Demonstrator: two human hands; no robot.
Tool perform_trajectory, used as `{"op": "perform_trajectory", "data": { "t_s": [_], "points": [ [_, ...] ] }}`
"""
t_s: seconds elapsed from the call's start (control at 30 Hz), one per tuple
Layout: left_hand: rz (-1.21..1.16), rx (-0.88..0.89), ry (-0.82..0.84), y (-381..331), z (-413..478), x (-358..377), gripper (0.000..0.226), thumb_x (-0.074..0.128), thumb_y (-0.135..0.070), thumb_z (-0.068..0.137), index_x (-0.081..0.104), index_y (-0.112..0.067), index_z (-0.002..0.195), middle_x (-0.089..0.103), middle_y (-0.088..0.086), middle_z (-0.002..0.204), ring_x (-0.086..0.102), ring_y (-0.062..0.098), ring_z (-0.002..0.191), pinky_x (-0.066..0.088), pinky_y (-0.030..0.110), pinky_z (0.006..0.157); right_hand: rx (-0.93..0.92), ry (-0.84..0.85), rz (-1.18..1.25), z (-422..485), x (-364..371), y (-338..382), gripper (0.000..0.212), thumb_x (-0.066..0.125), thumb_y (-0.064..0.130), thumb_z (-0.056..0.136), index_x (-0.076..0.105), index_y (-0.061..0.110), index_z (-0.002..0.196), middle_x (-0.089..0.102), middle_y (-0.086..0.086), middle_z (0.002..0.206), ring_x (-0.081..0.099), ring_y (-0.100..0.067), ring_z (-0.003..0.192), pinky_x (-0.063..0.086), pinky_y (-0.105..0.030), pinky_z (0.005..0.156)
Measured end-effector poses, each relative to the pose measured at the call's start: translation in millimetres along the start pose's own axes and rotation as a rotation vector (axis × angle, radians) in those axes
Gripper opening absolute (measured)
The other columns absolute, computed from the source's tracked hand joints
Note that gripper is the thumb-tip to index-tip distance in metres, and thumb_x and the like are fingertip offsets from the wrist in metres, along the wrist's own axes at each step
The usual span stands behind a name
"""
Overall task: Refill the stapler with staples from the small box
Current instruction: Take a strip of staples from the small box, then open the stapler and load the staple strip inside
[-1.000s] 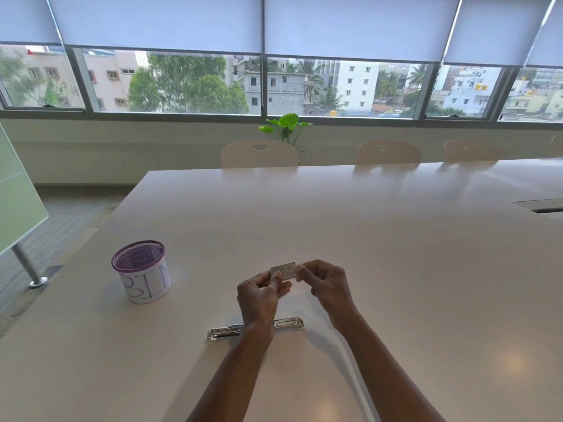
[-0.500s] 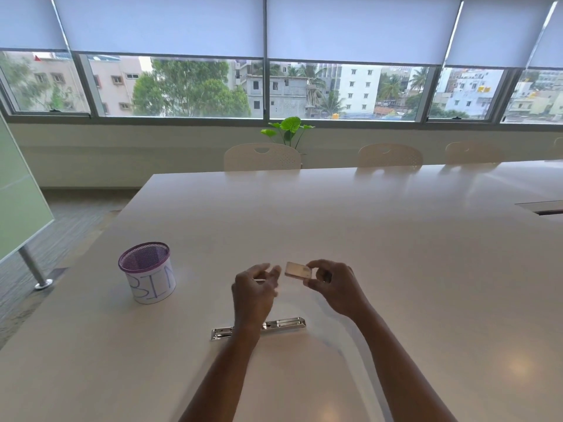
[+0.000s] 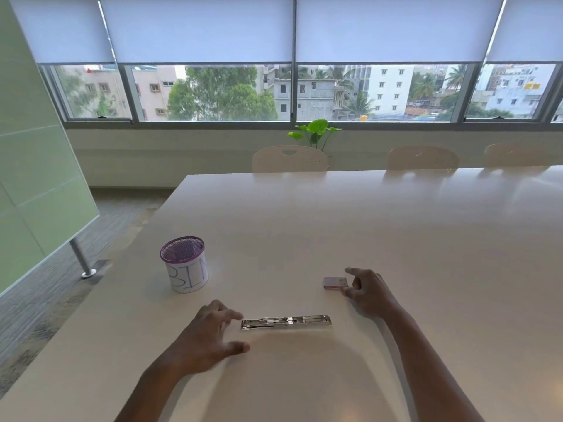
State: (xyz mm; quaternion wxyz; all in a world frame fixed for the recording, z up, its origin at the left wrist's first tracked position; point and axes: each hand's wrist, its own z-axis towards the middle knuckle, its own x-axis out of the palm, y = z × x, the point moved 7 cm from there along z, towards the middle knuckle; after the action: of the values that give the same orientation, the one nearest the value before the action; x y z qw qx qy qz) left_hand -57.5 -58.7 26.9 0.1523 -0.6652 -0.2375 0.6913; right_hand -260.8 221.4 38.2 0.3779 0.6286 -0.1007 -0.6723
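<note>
Shiny bare metal on the stapler (image 3: 285, 321), gleaming along its rails. The small box (image 3: 335, 282) looks like matt cardboard. The counter (image 3: 396, 245) is smooth, with a soft sheen that mirrors the chairs. The bin (image 3: 184, 264) shows purple mesh, wrapped in plain white paper.

I have a single view, from a wide-angle camera worn on the head, looking forward and down across the table (image 3: 335, 226). Both forearms enter from the bottom edge, so I sit close over the near edge. The far chairs (image 3: 289, 159) and window (image 3: 213, 92) fill the upper half. Straight lines bow toward the frame's sides. No second view overlaps this one.
</note>
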Motion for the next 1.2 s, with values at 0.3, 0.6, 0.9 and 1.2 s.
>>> {"op": "perform_trajectory", "data": {
  "t_s": [0.3, 0.6, 0.9, 1.2],
  "points": [
    [-0.079, 0.066, -0.12, -6, 6, 2, 0.022, 0.077, -0.037, 0.072, 0.063, -0.046, 0.086, 0.054, -0.012, 0.092, 0.05, 0.002, 0.086, 0.039, 0.017, 0.073, -0.305, 0.037, 0.151, -40, 13, 100, 0.029, 0.08, 0.037, 0.077, 0.073, 0.02, 0.099, 0.041, 0.016, 0.057, 0.049, 0.002, 0.053, 0.033, -0.011, 0.057],
    [-0.095, 0.072, -0.167, -8, 8, 3, 0.016, 0.074, -0.022, 0.076, 0.063, -0.033, 0.079, 0.059, -0.013, 0.088, 0.054, 0.007, 0.081, 0.046, 0.028, 0.077, -0.493, 0.329, -0.158, -66, 67, 131, 0.025, 0.066, 0.04, 0.083, 0.072, 0.022, 0.099, 0.046, 0.011, 0.08, 0.048, -0.013, 0.08, 0.032, -0.026, 0.068],
    [-1.012, -0.106, -0.351, -8, 27, 3, 0.014, 0.06, -0.005, 0.091, 0.065, -0.01, 0.102, 0.072, 0.009, 0.085, 0.067, 0.016, 0.071, 0.05, 0.029, 0.062, -0.35, 0.128, 0.051, -65, 55, 134, 0.019, 0.063, 0.037, 0.085, 0.071, 0.02, 0.081, 0.045, 0.015, 0.065, 0.044, -0.005, 0.06, 0.033, -0.027, 0.062],
    [-1.676, -0.169, -0.246, -49, 47, 37, 0.028, 0.046, -0.014, 0.098, 0.061, 0.005, 0.11, 0.061, 0.019, 0.083, 0.062, 0.021, 0.075, 0.057, 0.024, 0.062, -0.207, -0.037, 0.11, -80, 54, 149, 0.03, 0.061, 0.046, 0.08, 0.065, 0.017, 0.074, 0.057, 0.005, 0.075, 0.058, -0.014, 0.072, 0.041, -0.029, 0.064]
  ]
}}
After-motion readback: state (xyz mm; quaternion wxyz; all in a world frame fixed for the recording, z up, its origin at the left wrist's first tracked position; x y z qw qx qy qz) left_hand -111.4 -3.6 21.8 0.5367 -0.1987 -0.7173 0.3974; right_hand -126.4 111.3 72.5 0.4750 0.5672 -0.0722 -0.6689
